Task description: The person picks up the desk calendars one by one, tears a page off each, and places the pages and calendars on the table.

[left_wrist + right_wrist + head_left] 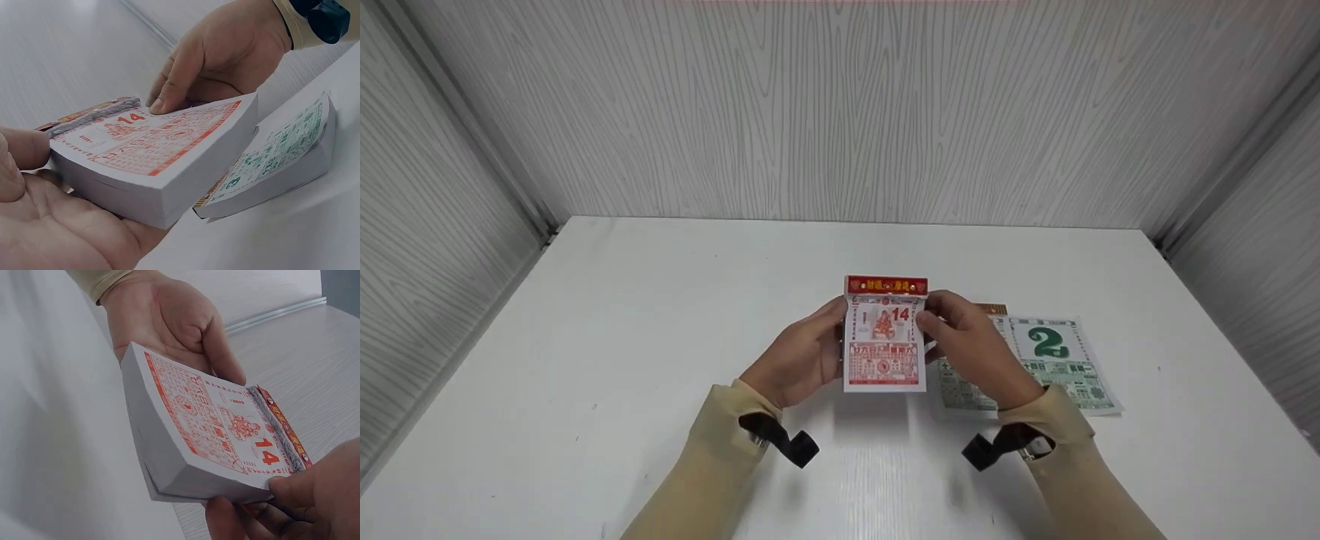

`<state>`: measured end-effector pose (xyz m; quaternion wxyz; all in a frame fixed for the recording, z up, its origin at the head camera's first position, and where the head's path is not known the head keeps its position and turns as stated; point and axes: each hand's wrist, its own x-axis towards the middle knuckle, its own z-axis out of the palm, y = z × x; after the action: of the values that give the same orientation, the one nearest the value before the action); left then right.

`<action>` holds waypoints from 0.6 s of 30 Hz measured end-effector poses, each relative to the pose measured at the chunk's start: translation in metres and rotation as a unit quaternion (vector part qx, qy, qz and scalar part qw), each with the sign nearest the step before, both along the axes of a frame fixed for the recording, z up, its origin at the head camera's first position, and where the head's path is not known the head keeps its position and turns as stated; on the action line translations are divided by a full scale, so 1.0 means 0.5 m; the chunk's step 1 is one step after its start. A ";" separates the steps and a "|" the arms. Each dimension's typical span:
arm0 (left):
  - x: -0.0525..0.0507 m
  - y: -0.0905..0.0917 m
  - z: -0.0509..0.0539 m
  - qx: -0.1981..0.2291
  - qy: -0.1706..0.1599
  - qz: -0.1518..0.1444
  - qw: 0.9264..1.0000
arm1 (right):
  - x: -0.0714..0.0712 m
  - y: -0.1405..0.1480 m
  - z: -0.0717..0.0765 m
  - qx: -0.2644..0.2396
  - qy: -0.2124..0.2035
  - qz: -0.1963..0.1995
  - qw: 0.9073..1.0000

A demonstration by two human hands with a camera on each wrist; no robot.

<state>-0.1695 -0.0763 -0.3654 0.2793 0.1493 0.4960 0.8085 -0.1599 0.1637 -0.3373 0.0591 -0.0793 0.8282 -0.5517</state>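
Note:
A thick tear-off calendar printed in red, its top sheet numbered 14 under a red and gold header strip, is held up above the table by both hands. My left hand holds its left side, the palm turned up under the block and the thumb along the edge. On the opposite side my right hand pinches the upper right edge, thumb on the top sheet and fingers beneath. The left fingertips are hidden under the block in the left wrist view.
Behind the right hand, a second tear-off calendar with green print lies on the white table; the right forearm covers part of it. Pale wood-grain panels close off the table's back and sides.

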 end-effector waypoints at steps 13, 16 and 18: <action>0.004 0.013 0.002 -0.045 0.011 0.054 0.997 | 0.015 -0.010 0.007 0.103 0.217 -0.074 0.968; 0.006 0.016 0.004 -0.053 0.012 0.061 0.997 | 0.026 -0.015 0.013 0.119 0.310 -0.071 0.941; 0.007 0.017 0.004 -0.058 0.014 0.063 0.996 | 0.033 -0.019 0.015 0.142 0.349 -0.029 0.926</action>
<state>-0.1660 -0.0679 -0.3633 0.2289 0.1123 0.5543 0.7923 -0.1435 0.1541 -0.3298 -0.2396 -0.2333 0.8679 -0.3673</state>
